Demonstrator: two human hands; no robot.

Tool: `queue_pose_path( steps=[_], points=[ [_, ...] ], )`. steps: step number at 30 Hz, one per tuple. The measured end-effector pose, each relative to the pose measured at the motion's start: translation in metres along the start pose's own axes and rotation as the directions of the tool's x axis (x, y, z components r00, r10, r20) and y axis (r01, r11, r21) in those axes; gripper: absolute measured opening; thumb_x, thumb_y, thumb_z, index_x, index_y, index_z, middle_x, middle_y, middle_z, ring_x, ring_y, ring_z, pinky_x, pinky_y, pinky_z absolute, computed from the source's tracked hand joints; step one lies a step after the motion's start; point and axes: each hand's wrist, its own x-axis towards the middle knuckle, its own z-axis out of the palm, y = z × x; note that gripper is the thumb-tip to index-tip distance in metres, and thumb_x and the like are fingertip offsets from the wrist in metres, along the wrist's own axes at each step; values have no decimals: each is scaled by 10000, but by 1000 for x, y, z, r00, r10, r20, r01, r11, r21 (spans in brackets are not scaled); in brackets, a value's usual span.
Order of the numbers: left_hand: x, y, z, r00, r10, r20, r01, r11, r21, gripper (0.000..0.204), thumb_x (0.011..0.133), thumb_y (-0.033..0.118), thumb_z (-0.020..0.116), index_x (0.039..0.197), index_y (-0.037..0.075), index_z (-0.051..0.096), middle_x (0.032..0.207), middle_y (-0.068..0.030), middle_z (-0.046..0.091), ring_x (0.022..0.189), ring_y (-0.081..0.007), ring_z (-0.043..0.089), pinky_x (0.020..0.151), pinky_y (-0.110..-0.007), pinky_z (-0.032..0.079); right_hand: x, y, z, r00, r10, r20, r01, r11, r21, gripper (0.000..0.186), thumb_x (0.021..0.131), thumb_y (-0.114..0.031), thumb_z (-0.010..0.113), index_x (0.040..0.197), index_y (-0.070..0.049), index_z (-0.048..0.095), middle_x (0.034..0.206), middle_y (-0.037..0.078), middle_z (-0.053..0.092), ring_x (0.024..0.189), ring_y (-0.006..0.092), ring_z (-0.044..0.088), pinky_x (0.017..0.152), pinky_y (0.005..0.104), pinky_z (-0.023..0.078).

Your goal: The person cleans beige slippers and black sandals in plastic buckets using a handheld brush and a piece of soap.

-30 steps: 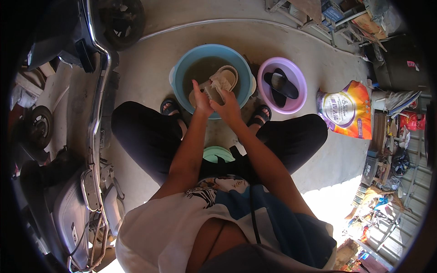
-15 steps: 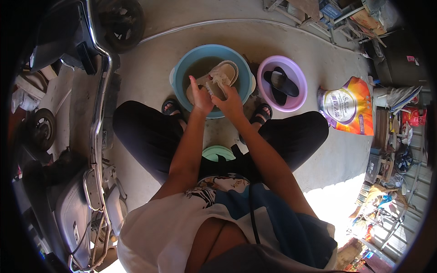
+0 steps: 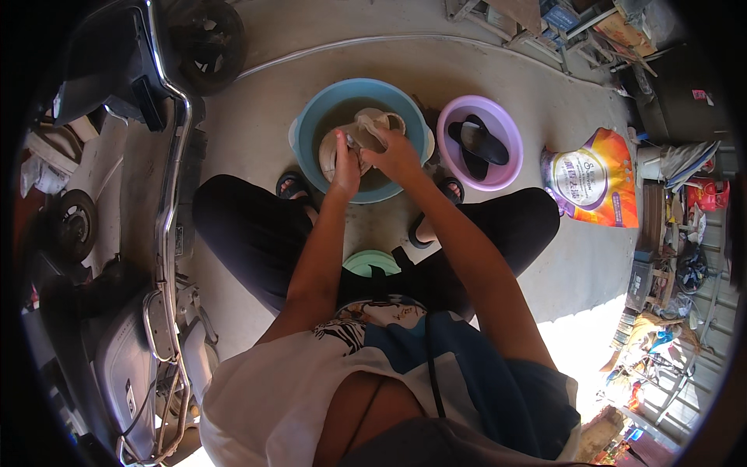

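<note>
A light blue basin [image 3: 303, 117] of murky water stands on the floor between my feet. Over it, my right hand [image 3: 395, 162] grips a beige shoe [image 3: 372, 121], tilted with its opening toward the right. My left hand [image 3: 345, 173] is closed beside this shoe, thumb up. Something small and pale shows at its fingers, too hidden to name. A second beige shoe [image 3: 328, 154] lies in the basin, partly covered by my left hand.
Right of the blue basin, a lilac basin [image 3: 513, 152] holds black slippers [image 3: 489, 145]. Beyond it stands a colourful detergent bag [image 3: 591, 180]. A green stool [image 3: 372, 263] is beneath me. A scooter [image 3: 128, 366] lines the left side; a hose [image 3: 350, 39] crosses behind.
The held shoe has turned and tipped over the basin. My left hand has shifted slightly and rotated, and the bristly edge seen near its fingers no longer shows clearly.
</note>
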Motion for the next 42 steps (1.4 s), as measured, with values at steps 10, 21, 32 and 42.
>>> queue_pose_path(
  steps=[10,21,32,42],
  points=[
    [0,-35,20,997,-68,38,67,998,21,749,942,666,234,1395,91,395,1314,-67,514,1175,-164,511,969,-298,400,8,-3,-3,994,90,-64,-105,950,-294,528,734,-403,683,1146,-81,609,1093,186,567,1025,366,578,818,442,481],
    [-10,-9,10,947,-222,231,301,863,-406,1029,788,840,289,1450,52,287,1464,-113,358,1336,-272,355,1089,-394,284,-56,15,-3,993,-6,-116,-1,998,-56,559,709,-331,745,1189,-85,599,1042,176,573,964,355,585,810,412,478],
    [2,30,11,984,38,177,55,867,-494,1035,815,809,278,1472,11,227,1526,-103,271,1405,-260,245,1161,-344,133,-83,39,9,892,149,-427,-63,976,209,543,753,-288,757,1195,-27,580,1014,171,586,957,295,595,844,365,465],
    [6,-1,-3,997,33,64,-19,979,-205,633,943,426,447,1419,17,356,1372,-88,472,1265,-229,445,1075,-335,312,-52,-6,-17,926,6,-377,28,996,85,573,725,-298,774,1191,-27,579,1045,166,561,971,321,580,836,366,461]
  ],
)
